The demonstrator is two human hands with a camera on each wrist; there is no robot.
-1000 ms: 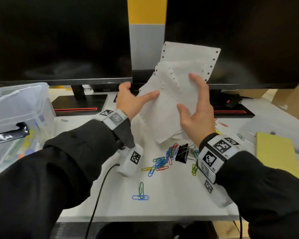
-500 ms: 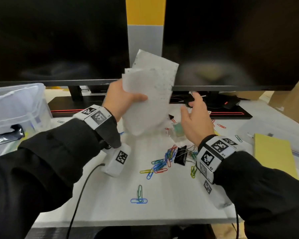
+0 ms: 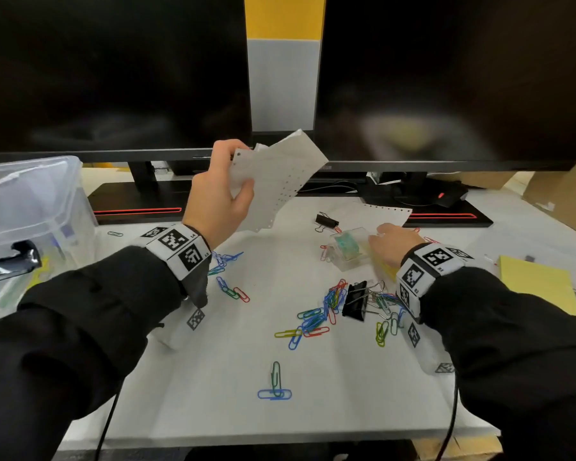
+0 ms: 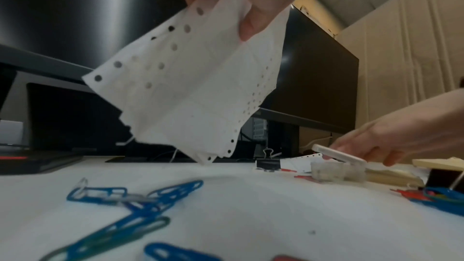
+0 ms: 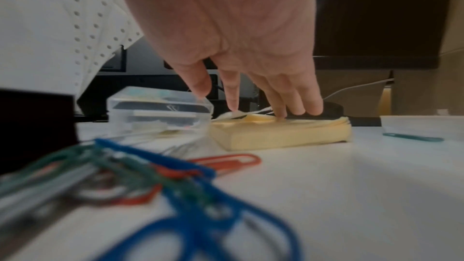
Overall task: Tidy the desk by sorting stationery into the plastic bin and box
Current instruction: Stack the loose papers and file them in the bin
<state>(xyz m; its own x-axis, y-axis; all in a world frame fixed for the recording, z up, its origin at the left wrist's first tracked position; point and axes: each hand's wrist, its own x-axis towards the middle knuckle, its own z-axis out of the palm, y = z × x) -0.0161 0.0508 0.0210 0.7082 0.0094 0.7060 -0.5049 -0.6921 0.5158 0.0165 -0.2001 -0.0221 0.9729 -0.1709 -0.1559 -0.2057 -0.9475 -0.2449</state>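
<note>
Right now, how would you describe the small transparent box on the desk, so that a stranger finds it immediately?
Start at the right monitor and look down to the white desk before it. The small clear plastic box sits just left of the right hand, beside a yellow sticky-note pad. Unlike the loose clips around it, it is see-through, with something greenish inside.

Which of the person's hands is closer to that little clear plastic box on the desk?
The right hand. Its fingers come down right beside the clear box, onto the yellow sticky-note pad. The left hand is raised well off to the left, gripping perforated paper.
</note>
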